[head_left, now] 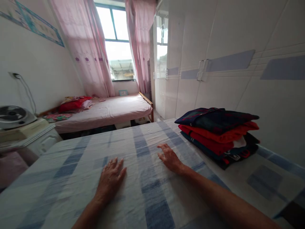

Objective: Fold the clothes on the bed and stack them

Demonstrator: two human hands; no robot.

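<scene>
Blue-and-white checked bedsheet [133,194] is stretching under both forearms, its broad blue bands crossing a pale, lightly wrinkled ground. The left hand [111,178] is lying palm down on this cloth, fingers extended and a little apart, gripping nothing. The right hand [170,159] is holding nothing either; its fingers are bending loosely and pointing leftward just over the sheet, and whether they are touching it I cannot tell. The stack of folded clothes [219,140] is sitting on the same bedsheet, to the right of the right hand, near it but apart, and well away from the left. A dark navy-and-green plaid garment [214,119] is topping the pile, sagging a little at its edges. Beneath it, orange-red and red layers are showing, then dark blue with thin white stripes, and black with red and white marks at the bottom.

Farther off at the left, a grey-and-white fan [17,116] is standing by the wall above a white cabinet [46,140]. Beyond, red cloth [73,104] is lying heaped on a pink-covered bed [119,108]. Along the right, a white wardrobe [228,89] with lilac panels is rising, its doors closed. Farthest away, pink curtains [82,47] are framing a bright window [118,47].
</scene>
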